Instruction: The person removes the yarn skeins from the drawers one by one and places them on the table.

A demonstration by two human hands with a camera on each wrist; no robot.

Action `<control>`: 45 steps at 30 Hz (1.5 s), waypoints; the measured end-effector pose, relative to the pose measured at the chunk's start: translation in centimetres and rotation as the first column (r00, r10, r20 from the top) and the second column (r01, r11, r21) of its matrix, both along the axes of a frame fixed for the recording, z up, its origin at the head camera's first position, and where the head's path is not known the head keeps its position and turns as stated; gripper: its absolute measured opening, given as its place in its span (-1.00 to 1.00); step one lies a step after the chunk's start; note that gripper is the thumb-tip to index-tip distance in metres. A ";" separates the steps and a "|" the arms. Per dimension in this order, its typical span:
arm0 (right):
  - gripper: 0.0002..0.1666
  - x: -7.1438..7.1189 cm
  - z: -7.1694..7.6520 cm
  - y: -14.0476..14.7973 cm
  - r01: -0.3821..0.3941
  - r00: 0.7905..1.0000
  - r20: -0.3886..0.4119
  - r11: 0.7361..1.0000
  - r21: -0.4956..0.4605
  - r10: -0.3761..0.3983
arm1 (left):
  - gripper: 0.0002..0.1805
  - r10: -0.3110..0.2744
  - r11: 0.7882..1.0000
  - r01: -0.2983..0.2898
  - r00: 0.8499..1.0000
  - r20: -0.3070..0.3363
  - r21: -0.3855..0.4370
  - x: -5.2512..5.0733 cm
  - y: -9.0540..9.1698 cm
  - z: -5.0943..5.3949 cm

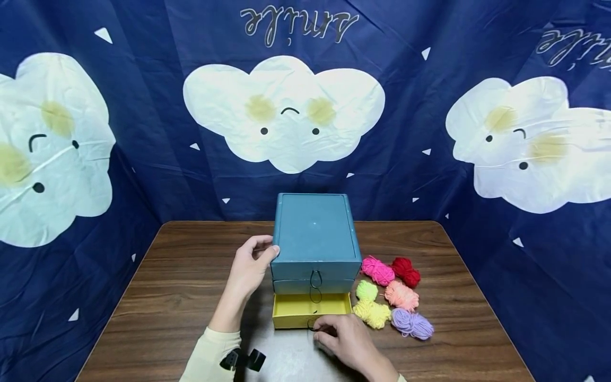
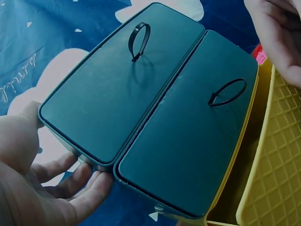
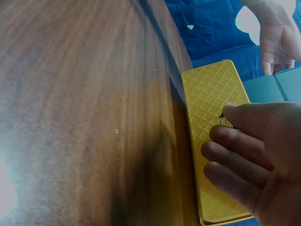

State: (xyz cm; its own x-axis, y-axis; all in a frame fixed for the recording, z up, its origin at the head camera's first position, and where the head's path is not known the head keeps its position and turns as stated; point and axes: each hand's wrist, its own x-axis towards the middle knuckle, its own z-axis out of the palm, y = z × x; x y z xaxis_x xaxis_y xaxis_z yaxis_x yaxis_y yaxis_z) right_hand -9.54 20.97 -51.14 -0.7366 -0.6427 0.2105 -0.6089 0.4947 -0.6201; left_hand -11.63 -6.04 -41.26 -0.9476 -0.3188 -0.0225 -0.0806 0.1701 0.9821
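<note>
A small teal drawer cabinet stands on the table with its yellow bottom drawer pulled out. The inside of this drawer, as far as it shows, holds nothing. My left hand rests against the cabinet's left side, thumb at the upper edge; in the left wrist view its fingers touch the side wall. At the yellow drawer's front, my right hand pinches the small black loop pull between thumb and index finger. The other right fingers lie curved before the textured yellow front.
Right of the cabinet lie several yarn skeins: pink, red, peach, lime, yellow and lilac. Two teal drawers above are closed, each with a black loop. A blue cloud-print curtain surrounds the wooden table.
</note>
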 end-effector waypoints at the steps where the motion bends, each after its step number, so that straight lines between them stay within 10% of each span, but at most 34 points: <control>1: -0.94 -0.1 0.0 -0.1 0.002 1.000 0.007 1.000 0.002 -0.002 | -0.56 -0.002 1.000 0.002 1.000 0.000 -0.003 0.0 0.0 0.0; 30: -0.95 -3.2 -0.4 -1.6 0.024 0.997 -0.071 1.000 -0.014 -0.025 | -0.55 0.001 1.000 0.000 0.999 0.037 -0.024 -0.4 -0.3 0.4; 45: -0.97 -4.7 -3.7 -1.1 0.043 0.992 -0.117 0.999 0.011 -0.042 | -0.58 0.040 0.997 -0.041 0.999 -0.012 -0.058 0.9 1.1 -1.5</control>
State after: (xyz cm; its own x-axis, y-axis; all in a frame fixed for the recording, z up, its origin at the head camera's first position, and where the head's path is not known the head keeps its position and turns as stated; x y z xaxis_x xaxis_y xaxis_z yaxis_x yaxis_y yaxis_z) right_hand -14.26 19.91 -54.85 -0.7341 -0.6147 0.2885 -0.6552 0.5294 -0.5390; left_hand -10.76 -4.96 -42.74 -0.9340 -0.3573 0.0080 -0.0775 0.2243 0.9714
